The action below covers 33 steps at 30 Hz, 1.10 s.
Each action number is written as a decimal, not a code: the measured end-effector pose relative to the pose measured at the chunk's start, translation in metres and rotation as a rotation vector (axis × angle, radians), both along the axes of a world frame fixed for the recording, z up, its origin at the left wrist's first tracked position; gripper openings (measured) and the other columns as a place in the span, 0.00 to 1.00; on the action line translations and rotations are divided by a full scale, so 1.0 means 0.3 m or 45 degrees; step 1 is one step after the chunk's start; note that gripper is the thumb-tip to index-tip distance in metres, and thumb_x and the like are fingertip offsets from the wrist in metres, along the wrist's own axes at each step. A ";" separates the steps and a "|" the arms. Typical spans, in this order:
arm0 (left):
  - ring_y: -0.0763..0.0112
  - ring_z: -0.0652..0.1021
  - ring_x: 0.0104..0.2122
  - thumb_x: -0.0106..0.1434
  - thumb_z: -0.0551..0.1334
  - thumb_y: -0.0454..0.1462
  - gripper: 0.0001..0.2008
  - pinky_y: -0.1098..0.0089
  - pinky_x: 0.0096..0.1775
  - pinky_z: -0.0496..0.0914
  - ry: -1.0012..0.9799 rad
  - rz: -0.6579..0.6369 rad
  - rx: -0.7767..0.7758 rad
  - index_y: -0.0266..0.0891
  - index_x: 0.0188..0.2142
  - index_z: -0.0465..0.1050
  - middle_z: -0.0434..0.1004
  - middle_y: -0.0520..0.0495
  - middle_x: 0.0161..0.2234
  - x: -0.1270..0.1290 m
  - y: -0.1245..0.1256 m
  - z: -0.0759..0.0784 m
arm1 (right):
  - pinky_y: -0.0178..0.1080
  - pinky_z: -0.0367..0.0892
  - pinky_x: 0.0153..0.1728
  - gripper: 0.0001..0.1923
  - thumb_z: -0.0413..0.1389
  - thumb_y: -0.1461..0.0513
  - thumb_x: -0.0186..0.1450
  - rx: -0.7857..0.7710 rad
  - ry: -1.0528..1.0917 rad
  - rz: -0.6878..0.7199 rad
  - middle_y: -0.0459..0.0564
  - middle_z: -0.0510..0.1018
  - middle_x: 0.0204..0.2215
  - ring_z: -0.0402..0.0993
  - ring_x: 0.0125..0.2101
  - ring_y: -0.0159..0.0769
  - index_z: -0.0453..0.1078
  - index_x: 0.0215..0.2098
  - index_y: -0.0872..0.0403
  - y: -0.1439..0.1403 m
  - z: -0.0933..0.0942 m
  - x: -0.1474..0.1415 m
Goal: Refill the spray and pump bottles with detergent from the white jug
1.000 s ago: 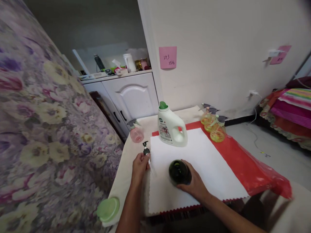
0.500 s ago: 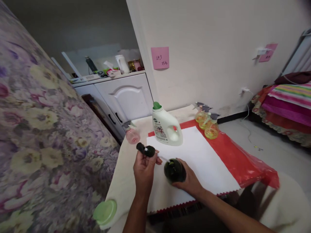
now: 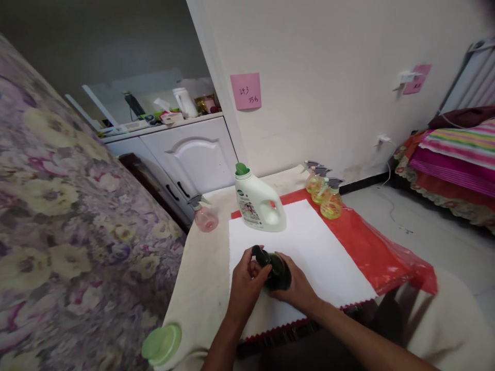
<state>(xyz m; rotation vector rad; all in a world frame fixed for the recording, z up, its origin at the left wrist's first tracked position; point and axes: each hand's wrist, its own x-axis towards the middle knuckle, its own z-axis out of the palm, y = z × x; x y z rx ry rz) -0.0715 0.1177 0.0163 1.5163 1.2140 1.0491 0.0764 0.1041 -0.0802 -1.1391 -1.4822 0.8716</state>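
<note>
My right hand (image 3: 299, 286) wraps round the side of a dark green round bottle (image 3: 284, 278) at the front of the white sheet. In my left hand (image 3: 249, 278) is a black pump head (image 3: 262, 256), its fingers closed about the collar. The pump head sits at the mouth of the bottle, and its tube is out of sight. Whether the threads have caught I cannot tell. Beyond the hands stands a pale green detergent jug (image 3: 266, 208) with a green spout. A pink spray bottle (image 3: 206, 219) is to its left.
Several yellow spray bottles (image 3: 331, 205) stand at the back right by a red plastic sheet (image 3: 359, 242). A light green lid (image 3: 162, 344) lies at the table's near left corner. A floral curtain (image 3: 96, 232) hangs along the left side, and a white cabinet (image 3: 197, 159) is behind.
My left hand has brought the pump head right and down onto the bottle. The tube that showed before has gone from sight. The view has shifted slightly.
</note>
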 end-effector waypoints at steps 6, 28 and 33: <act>0.74 0.68 0.23 0.52 0.66 0.38 0.20 0.73 0.29 0.64 0.051 -0.026 0.005 0.41 0.46 0.73 0.67 0.55 0.23 -0.011 0.000 0.006 | 0.51 0.65 0.53 0.46 0.68 0.62 0.44 -0.014 0.010 0.009 0.53 0.70 0.53 0.69 0.52 0.49 0.55 0.59 0.48 0.004 -0.007 0.001; 0.74 0.64 0.22 0.55 0.66 0.44 0.15 0.74 0.27 0.60 0.162 0.112 0.150 0.42 0.41 0.74 0.60 0.58 0.21 -0.013 0.011 0.029 | 0.49 0.62 0.55 0.45 0.67 0.65 0.44 0.056 0.090 0.046 0.52 0.68 0.52 0.66 0.53 0.49 0.56 0.57 0.48 -0.015 0.098 0.010; 0.74 0.64 0.25 0.56 0.64 0.44 0.18 0.74 0.29 0.60 0.027 0.060 0.068 0.40 0.45 0.74 0.61 0.56 0.24 -0.025 0.025 0.058 | 0.51 0.62 0.55 0.45 0.68 0.63 0.45 -0.017 0.085 0.112 0.52 0.67 0.53 0.65 0.53 0.50 0.56 0.58 0.47 -0.046 0.171 0.046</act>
